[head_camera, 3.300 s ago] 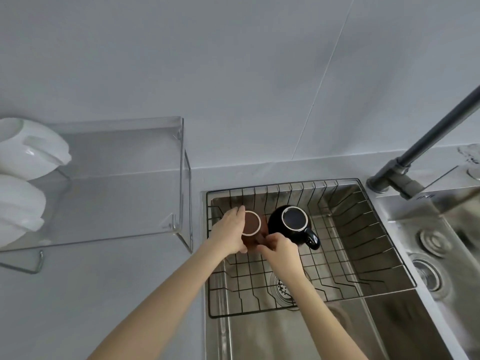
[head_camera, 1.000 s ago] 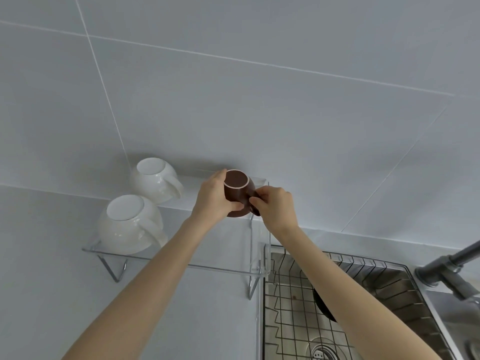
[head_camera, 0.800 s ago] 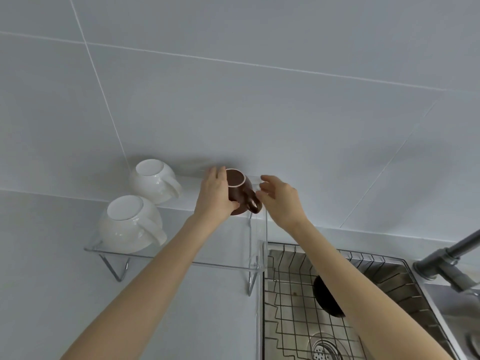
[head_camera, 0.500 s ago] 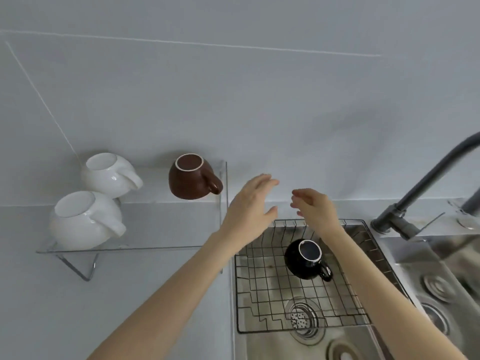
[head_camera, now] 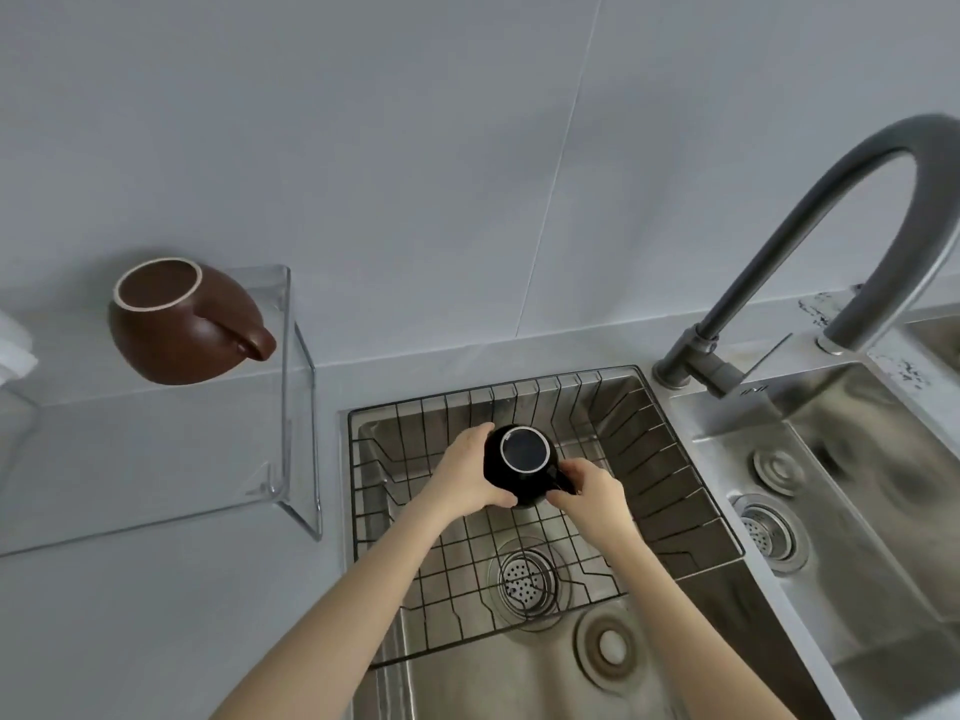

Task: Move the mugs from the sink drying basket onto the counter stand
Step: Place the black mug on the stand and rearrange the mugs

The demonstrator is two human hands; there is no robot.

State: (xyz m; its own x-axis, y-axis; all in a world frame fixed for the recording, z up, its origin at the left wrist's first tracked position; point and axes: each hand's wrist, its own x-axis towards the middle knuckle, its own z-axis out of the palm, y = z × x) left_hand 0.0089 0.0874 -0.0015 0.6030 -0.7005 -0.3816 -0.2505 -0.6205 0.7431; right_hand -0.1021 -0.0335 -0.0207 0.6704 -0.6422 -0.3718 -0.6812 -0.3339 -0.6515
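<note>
A black mug (head_camera: 522, 462) sits upside down in the black wire drying basket (head_camera: 670, 480) inside the left sink bowl. My left hand (head_camera: 465, 472) wraps around the mug's left side. My right hand (head_camera: 589, 488) grips its right side where the handle is, hiding most of the handle. A brown mug (head_camera: 182, 324) rests upside down on the clear acrylic counter stand (head_camera: 283, 407), at its right end, handle pointing right.
A grey arched faucet (head_camera: 810, 210) rises behind the sinks at the right. A second steel bowl (head_camera: 852, 491) with drain strainers lies to the right. A white mug's edge (head_camera: 13, 345) shows at the far left. Grey counter (head_camera: 156, 615) spreads below the stand.
The brown mug was carried from the basket and left on the stand. Both hands then came down into the basket and closed around the black mug.
</note>
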